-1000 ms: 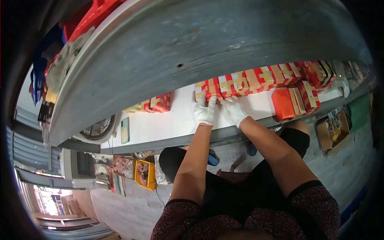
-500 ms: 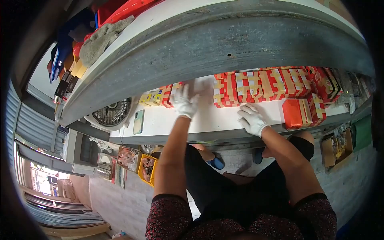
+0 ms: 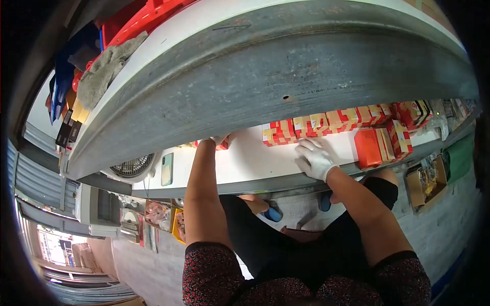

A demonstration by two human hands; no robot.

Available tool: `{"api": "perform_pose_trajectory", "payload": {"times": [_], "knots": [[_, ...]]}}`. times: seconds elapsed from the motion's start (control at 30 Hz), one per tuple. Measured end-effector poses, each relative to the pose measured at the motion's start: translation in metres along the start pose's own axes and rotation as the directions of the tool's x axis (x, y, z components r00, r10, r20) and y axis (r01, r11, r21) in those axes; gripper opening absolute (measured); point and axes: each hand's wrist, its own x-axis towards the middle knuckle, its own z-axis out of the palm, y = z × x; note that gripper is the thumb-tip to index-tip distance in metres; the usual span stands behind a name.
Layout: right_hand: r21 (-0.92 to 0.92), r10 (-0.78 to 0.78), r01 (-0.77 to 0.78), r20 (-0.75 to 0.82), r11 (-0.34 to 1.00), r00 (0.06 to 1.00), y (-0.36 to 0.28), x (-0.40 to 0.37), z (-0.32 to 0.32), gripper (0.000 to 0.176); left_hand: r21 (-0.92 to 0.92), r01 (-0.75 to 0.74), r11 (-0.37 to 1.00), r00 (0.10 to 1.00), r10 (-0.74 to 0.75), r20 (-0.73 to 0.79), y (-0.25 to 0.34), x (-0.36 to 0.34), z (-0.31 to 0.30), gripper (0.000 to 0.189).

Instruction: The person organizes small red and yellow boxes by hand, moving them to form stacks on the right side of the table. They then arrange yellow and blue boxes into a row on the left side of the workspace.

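My right hand (image 3: 317, 160), in a white glove, rests on the white shelf with its fingers stretched out. Its fingertips meet the front of a row of red and tan boxes (image 3: 334, 122). My left hand (image 3: 219, 138) reaches under the grey beam, which hides its fingers. Beside it shows part of a smaller group of red and tan boxes (image 3: 222, 146). To the right of my right hand, a red box (image 3: 367, 148) stands at the shelf's front, next to a taped red and tan box (image 3: 399, 138).
The thick grey beam (image 3: 245, 81) overhangs the white shelf (image 3: 245, 163). A phone (image 3: 167, 169) and a fan (image 3: 131, 167) are at the left. A grey cloth (image 3: 109, 71) lies above. Below are a yellow bin (image 3: 178, 227) and an open carton (image 3: 427, 186).
My left hand has moved farther back, under the beam and out of sight. My right hand stays by the box row. The view has shifted, so the beam covers more of the boxes.
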Motion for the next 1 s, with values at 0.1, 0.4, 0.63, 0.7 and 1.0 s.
{"api": "perform_pose_trajectory", "payload": {"times": [0.1, 0.4, 0.63, 0.7, 1.0], "knots": [[-0.024, -0.018, 0.019, 0.015, 1.0, 1.0, 0.003, 0.0, -0.001, 0.039, 0.033, -0.05, 0.998, 0.997, 0.048, 0.056, 0.025, -0.013, -0.023, 0.113], [-0.022, -0.031, 0.032, 0.007, 0.999, 0.999, 0.006, -0.001, 0.004, 0.034, 0.116, 0.017, 0.993, 0.991, -0.032, 0.131, 0.022, 0.004, -0.008, 0.114], [0.003, -0.048, 0.048, -0.018, 0.999, 0.999, 0.008, -0.003, 0.007, 0.034, 0.129, -0.119, 0.984, 0.993, 0.121, -0.003, 0.001, 0.014, 0.028, 0.104], [-0.008, -0.04, 0.04, -0.002, 0.999, 0.999, 0.009, -0.002, 0.004, 0.034, 0.216, -0.086, 0.973, 0.995, 0.093, -0.023, 0.01, 0.006, 0.022, 0.096], [-0.056, 0.034, -0.03, 0.061, 0.998, 0.998, 0.003, 0.002, -0.001, 0.034, 0.007, 0.111, 0.994, 0.985, -0.111, 0.134, 0.074, -0.026, -0.037, 0.085]]}}
